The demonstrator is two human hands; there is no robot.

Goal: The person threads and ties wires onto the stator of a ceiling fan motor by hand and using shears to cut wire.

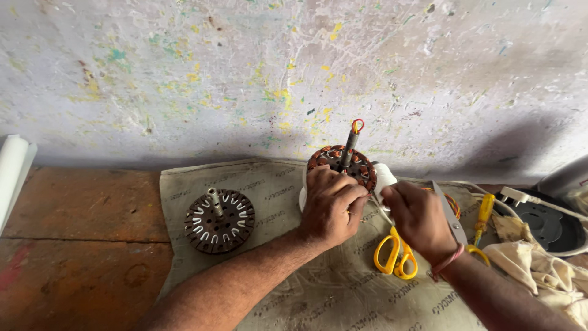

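Forearms cut off by the lower edge at 6 and 5 o'clock. Nearest, on the bench [79, 245], a printed grey sack cloth [318, 288] spread flat, its near part bare and open. At 4 o'clock, yellow-handled scissors [395, 256] lying on the cloth, the handles partly hidden under the right wrist. Right hand [420, 222] curled, fingers together, pinching the lower end of a white spool [383, 178]; what exactly sits between the fingertips hard to make out. Left hand [332, 205] closed over the near rim of the wound stator [343, 164], fingers bent down and pressed on the copper coils, covering about half of it. Stator just past centre toward 12 o'clock, near the far edge of the cloth, shaft upright, red and yellow wire ends looped at its tip. At 9 o'clock from the hands, well apart, a bare stator core [219, 220] with white slot liners, shaft tilted slightly. At 3 o'clock, a yellow-handled screwdriver [484, 216] and a metal blade beside it, a crumpled cream rag [539, 270], a white plug and cord over a dark round housing, cut off by the right edge. Far left, a white roll [12, 171], cut off. Farthest, a paint-flecked wall [245, 73].
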